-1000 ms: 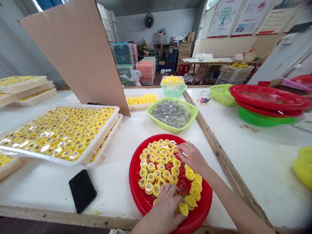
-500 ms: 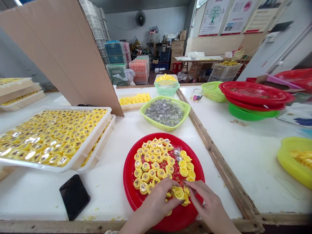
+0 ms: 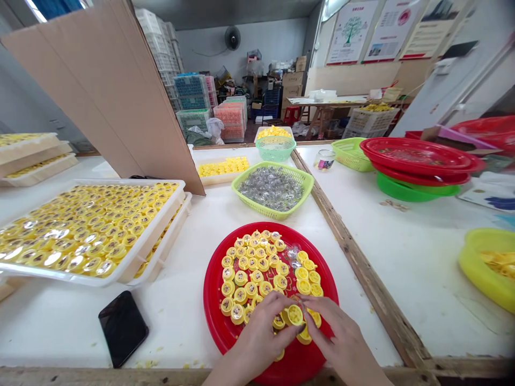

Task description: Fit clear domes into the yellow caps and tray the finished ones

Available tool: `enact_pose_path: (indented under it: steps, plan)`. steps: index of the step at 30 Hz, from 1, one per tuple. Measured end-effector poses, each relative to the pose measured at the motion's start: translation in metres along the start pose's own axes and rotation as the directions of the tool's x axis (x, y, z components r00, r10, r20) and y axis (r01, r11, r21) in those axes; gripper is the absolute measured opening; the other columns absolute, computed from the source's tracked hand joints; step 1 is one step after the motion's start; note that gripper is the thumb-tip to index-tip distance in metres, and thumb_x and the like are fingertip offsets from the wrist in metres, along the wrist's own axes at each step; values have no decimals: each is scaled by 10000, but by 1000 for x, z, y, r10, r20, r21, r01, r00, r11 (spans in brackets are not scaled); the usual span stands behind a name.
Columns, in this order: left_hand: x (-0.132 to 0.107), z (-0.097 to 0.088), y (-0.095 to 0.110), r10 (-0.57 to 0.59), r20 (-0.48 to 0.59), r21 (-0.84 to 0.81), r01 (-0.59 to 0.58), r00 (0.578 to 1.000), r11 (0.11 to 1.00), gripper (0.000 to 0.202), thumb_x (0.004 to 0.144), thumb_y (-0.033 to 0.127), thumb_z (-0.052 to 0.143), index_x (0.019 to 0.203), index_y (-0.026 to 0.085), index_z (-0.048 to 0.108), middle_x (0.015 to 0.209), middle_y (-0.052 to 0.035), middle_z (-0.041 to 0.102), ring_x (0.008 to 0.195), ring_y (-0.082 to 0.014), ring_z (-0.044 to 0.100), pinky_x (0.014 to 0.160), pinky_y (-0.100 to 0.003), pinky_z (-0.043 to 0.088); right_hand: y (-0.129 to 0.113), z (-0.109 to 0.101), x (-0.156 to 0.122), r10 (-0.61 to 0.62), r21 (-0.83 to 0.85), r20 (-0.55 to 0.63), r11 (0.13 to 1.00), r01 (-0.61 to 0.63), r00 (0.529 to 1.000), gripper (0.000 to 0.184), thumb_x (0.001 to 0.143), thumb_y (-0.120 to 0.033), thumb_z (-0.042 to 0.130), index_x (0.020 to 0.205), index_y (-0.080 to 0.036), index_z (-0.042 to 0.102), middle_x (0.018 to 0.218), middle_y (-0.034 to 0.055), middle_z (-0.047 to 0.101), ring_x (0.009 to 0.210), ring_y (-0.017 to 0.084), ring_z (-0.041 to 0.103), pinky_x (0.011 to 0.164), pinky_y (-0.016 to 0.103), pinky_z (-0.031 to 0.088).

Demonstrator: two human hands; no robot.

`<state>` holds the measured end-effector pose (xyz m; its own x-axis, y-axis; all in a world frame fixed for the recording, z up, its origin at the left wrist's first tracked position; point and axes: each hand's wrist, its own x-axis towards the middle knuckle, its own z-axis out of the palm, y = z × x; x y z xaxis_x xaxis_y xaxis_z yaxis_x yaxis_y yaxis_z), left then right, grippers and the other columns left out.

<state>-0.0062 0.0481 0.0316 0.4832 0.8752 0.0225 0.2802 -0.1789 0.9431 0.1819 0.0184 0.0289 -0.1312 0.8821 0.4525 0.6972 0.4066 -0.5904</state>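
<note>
A red round tray [image 3: 217,316] lies on the white table in front of me, filled with several small yellow caps [image 3: 257,268]. Over its near edge my left hand [image 3: 259,338] and my right hand [image 3: 341,338] meet, both pinching one yellow cap [image 3: 295,314] between their fingertips. A few clear inserts [image 3: 293,254] lie among the caps at the tray's upper right. Beyond the tray stands a green basket [image 3: 306,185] of clear inserts.
A white tray of finished yellow caps [image 3: 88,225] sits on the left, a black phone [image 3: 123,327] near the front edge. A cardboard sheet [image 3: 108,91] leans behind. Red and green trays [image 3: 418,161] are stacked on the right, and a yellow basket [image 3: 486,268] stands at the far right.
My right hand came back from the tray's far right side to the near edge and joined my left hand on one yellow cap. The view shifted slightly.
</note>
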Motion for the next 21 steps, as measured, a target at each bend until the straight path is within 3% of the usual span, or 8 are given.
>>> enact_pose_path:
  steps: [3,6,13,15,18,21]
  plan:
    - [0,1,-1,-8,6,-14,8,1000,1000,297,817,173,641,1111,206,652,1082,-71,630,1040,-221,598,941,-347,465,-3,-2,1,90,103,127,989,-103,988,173,913,-264,546,1059,-237,634,983,56,751,862,194,731,776,290,618]
    - [-1,-2,2,-6,13,-40,7,1000,999,281,811,169,651,1091,189,655,1067,-74,633,1026,-217,596,936,-341,460,-2,-7,1,81,160,205,980,-115,975,276,913,-264,558,1178,-251,633,1102,66,730,993,199,705,876,293,582]
    - [-1,-12,13,15,134,-205,13,991,979,221,823,222,673,1041,186,684,1053,-65,657,984,-202,610,914,-313,463,3,-11,1,-13,309,182,950,-45,983,326,940,-224,536,1224,-326,660,1043,55,678,1019,158,675,895,242,556]
    - [0,-14,11,13,159,-232,25,987,972,272,804,232,704,1071,183,683,1076,-72,661,1002,-213,612,918,-320,463,5,-9,1,-7,350,159,935,-49,987,296,934,-231,553,1177,-329,690,1190,72,656,1130,188,636,953,288,532]
    - [-1,-13,5,33,200,-298,29,979,954,315,783,263,746,1082,185,687,1095,-71,675,1026,-225,614,923,-328,464,7,-5,-2,44,485,168,866,-121,985,231,912,-259,602,1096,-326,726,1332,66,620,1202,241,602,986,359,518]
    - [-1,-11,5,31,215,-405,60,976,912,301,754,286,782,1028,185,707,1071,-56,702,1030,-224,623,916,-316,469,6,0,-5,173,621,181,743,-248,968,198,871,-295,669,1054,-324,737,1085,52,752,981,225,720,862,314,592]
